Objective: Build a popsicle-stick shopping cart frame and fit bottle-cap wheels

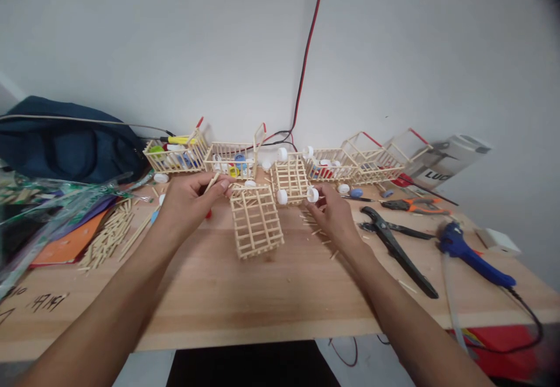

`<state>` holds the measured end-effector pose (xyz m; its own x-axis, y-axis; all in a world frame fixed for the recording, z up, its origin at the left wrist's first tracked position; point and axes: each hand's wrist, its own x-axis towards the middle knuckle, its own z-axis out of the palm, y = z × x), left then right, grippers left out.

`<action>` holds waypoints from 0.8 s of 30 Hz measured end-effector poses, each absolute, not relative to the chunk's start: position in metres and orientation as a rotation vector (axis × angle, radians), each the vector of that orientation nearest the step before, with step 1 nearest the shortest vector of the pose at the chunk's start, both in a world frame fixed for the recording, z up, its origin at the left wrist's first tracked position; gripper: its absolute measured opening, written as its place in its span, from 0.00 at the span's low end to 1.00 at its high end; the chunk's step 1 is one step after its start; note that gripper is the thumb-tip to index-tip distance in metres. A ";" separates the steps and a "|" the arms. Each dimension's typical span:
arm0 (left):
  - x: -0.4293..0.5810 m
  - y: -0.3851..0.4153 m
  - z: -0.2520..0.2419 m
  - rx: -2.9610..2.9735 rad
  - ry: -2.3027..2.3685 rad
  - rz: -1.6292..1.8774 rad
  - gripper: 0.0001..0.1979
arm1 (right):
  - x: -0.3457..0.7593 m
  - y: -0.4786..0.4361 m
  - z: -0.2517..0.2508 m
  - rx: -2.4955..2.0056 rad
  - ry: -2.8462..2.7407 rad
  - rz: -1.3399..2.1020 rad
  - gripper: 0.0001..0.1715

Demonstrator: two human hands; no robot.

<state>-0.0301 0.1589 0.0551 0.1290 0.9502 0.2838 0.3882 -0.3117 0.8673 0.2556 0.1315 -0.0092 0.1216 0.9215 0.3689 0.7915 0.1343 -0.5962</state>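
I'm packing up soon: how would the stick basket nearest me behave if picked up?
The stick basket is probably light, being mostly gaps between thin sticks. Its crossed sticks should keep it fairly stiff, but such slim pieces might snap if squeezed.

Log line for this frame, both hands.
left hand: pinching wooden stick | right hand: at white wheel, grip unclear | wheel-less slatted frame: between hands | blue glue gun: lying at right

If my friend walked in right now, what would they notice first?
Probably the stick frame with four white wheels, by the right hand toward the back of the table. On both sides of it, stick carts with red handles line the wall. The blue glue gun on the right might catch their eye too.
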 end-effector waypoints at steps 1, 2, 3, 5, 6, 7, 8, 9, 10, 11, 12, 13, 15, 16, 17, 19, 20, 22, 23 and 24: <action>-0.031 0.159 0.053 1.772 1.291 1.154 0.12 | 0.256 0.132 -0.009 -1.677 -1.692 0.228 0.12; -0.032 0.160 0.052 1.761 1.286 1.156 0.13 | 0.256 0.131 -0.009 -1.679 -1.694 0.231 0.12; -0.032 0.160 0.051 1.751 1.283 1.159 0.13 | 0.256 0.131 -0.009 -1.682 -1.694 0.237 0.13; -0.032 0.160 0.050 1.720 1.282 1.171 0.13 | 0.257 0.130 -0.010 -1.689 -1.688 0.254 0.15; -0.032 0.160 0.050 1.694 1.282 1.177 0.12 | 0.257 0.129 -0.010 -1.694 -1.690 0.265 0.15; -0.032 0.159 0.051 1.660 1.275 1.183 0.12 | 0.258 0.128 -0.011 -1.701 -1.694 0.280 0.16; -0.031 0.158 0.051 1.618 1.257 1.191 0.11 | 0.259 0.127 -0.011 -1.711 -1.698 0.297 0.16; -0.031 0.158 0.052 1.566 1.224 1.200 0.11 | 0.260 0.126 -0.011 -1.725 -1.704 0.314 0.17; -0.030 0.157 0.052 1.506 1.177 1.207 0.10 | 0.261 0.125 -0.011 -1.737 -1.709 0.332 0.18; -0.030 0.156 0.053 1.439 1.121 1.214 0.11 | 0.262 0.124 -0.010 -1.743 -1.712 0.348 0.20; -0.030 0.156 0.053 1.371 1.061 1.217 0.12 | 0.264 0.123 -0.009 -1.739 -1.712 0.361 0.22; -0.031 0.155 0.053 1.307 1.005 1.214 0.13 | 0.265 0.122 -0.008 -1.730 -1.709 0.371 0.24; -0.033 0.152 0.052 1.210 0.922 1.188 0.14 | 0.266 0.120 -0.005 -1.708 -1.695 0.381 0.27; -0.034 0.151 0.052 1.174 0.897 1.170 0.15 | 0.267 0.120 -0.003 -1.699 -1.680 0.383 0.28; -0.036 0.149 0.052 1.144 0.879 1.149 0.15 | 0.267 0.119 -0.001 -1.691 -1.660 0.379 0.28; -0.038 0.145 0.051 1.100 0.857 1.123 0.15 | 0.266 0.118 0.001 -1.667 -1.617 0.348 0.27; -0.039 0.143 0.051 1.090 0.848 1.126 0.15 | 0.265 0.117 0.002 -1.649 -1.596 0.322 0.26; -0.039 0.140 0.051 1.087 0.837 1.158 0.16 | 0.262 0.115 0.003 -1.615 -1.566 0.256 0.22; -0.039 0.138 0.051 1.087 0.837 1.174 0.16 | 0.261 0.114 0.004 -1.596 -1.561 0.224 0.19; -0.038 0.136 0.052 1.085 0.836 1.184 0.17 | 0.260 0.113 0.004 -1.576 -1.559 0.192 0.17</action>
<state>-0.0376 0.1363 0.0521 0.2070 0.9777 0.0362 -0.2924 0.0265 0.9559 0.2598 0.1127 0.0041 0.1983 0.8668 0.4576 0.7300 0.1809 -0.6590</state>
